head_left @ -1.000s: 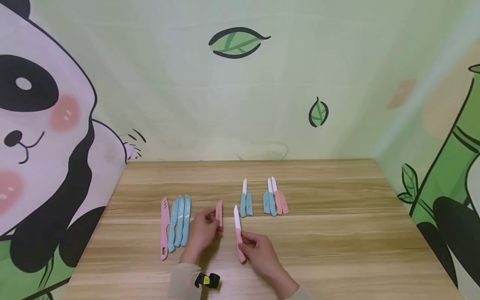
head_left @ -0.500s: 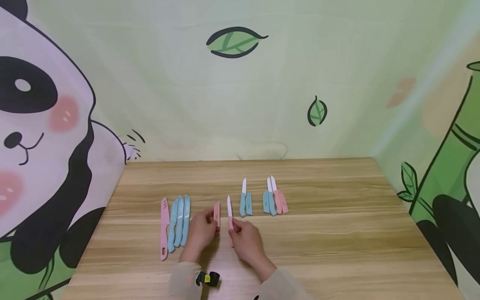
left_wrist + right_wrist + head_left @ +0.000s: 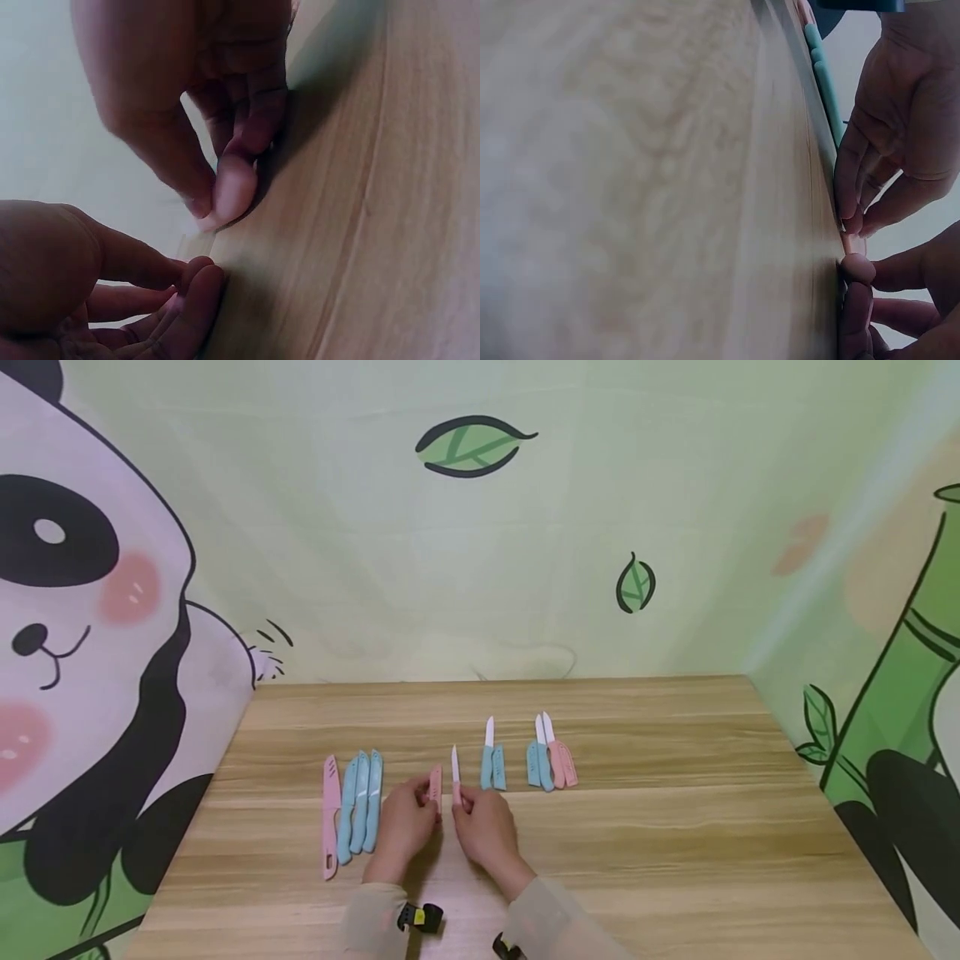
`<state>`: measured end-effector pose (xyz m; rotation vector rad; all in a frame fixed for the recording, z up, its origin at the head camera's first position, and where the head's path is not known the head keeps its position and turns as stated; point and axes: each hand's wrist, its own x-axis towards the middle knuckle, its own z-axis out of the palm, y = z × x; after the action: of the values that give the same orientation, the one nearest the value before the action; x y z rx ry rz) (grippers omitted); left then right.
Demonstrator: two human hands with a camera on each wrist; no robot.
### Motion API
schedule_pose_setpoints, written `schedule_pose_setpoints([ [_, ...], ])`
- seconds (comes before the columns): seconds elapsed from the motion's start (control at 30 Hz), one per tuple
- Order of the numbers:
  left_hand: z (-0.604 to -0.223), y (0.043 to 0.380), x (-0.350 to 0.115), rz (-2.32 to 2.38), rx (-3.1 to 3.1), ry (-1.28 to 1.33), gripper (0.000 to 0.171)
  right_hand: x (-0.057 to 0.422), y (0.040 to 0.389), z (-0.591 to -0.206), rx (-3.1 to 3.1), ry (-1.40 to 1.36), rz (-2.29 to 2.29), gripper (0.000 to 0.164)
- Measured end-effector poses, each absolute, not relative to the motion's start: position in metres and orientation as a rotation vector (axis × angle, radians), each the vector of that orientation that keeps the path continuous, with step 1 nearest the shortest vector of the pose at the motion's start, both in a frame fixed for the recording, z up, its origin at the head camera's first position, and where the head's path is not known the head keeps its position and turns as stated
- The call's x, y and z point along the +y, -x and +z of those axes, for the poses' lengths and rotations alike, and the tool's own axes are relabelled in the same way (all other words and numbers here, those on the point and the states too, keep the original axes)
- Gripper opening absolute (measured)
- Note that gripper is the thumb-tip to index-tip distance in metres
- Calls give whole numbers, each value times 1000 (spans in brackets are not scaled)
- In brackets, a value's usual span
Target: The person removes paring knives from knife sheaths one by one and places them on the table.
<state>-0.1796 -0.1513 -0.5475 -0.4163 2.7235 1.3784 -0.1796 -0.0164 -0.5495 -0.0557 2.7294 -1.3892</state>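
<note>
The left hand point(image 3: 408, 818) pinches a slim pink slotted sheath point(image 3: 435, 783) between thumb and fingers. Just right of it, the right hand point(image 3: 486, 831) has thumb and fingers clamped on the handle of a white-bladed pink knife point(image 3: 455, 767), its tip pointing far; blade and sheath are apart. Both are over the wood-grain table point(image 3: 675, 860). At left lie 1 long pink knife point(image 3: 330, 814) and 3 light-blue sheathed knives point(image 3: 362, 802). Farther right lie 2 white-bladed blue-handled knives point(image 3: 487, 768), 1 white-bladed pink-handled knife point(image 3: 556, 764) and 3 loose sheaths point(image 3: 533, 766).
</note>
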Motion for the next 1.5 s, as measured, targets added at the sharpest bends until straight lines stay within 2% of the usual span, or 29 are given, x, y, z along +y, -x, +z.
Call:
schedule_pose_setpoints([
  [0.33, -548, 180, -150, 1339, 2748, 434, 44, -21, 183, -553, 2762, 37, -1342, 34],
  [0.67, -549, 176, -151, 1327, 2835, 380, 40, -16, 175, -551, 2733, 134, -1280, 62],
  [1.07, -552, 174, -147, 1255, 2876, 376, 43, -19, 179, -552, 2785, 162, -1267, 43],
  [1.5, -555, 179, -146, 1237, 2884, 366, 43, -28, 185, -554, 2828, 70, -1142, 42],
])
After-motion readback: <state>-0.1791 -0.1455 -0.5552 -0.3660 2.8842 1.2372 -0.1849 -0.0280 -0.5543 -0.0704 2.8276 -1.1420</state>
